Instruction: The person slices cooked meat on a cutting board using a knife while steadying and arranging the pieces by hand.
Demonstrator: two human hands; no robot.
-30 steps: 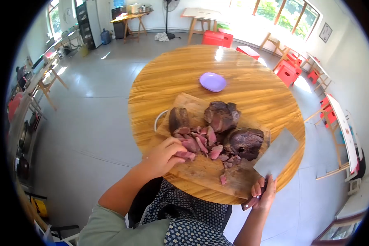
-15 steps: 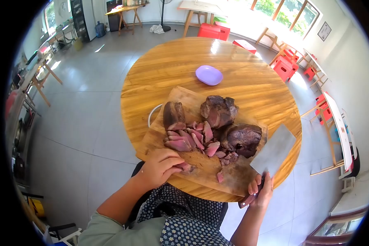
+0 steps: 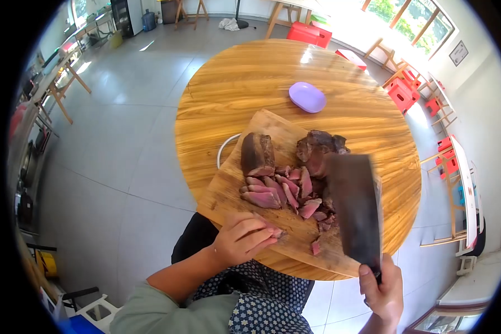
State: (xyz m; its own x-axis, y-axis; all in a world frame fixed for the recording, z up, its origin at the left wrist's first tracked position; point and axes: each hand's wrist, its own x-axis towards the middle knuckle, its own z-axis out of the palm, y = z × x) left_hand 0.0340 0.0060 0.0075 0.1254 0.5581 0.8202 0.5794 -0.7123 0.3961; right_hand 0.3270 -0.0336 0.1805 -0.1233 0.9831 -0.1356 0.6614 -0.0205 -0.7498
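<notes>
My left hand (image 3: 240, 239) is closed on a small piece of meat (image 3: 274, 229) at the near edge of the wooden cutting board (image 3: 220, 192). My right hand (image 3: 385, 286) grips the handle of a cleaver (image 3: 355, 206), its broad dark blade raised over the board's right side. Sliced pink meat (image 3: 264, 197) lies in a pile at the board's middle. Behind the slices sits a dark chunk of meat (image 3: 257, 155), and another large chunk (image 3: 316, 149) is to its right. The blade hides most of a third chunk.
The board rests on a round wooden table (image 3: 217, 83). A purple plate (image 3: 307, 97) is near its far side. A white loop (image 3: 225, 149) sticks out left of the board. Red stools (image 3: 402, 94) and side tables stand around the room.
The cleaver has been lifted and swung left over the board, its blade turned more upright. My left hand has drawn the small piece nearer, away from the pile. The view has shifted.
</notes>
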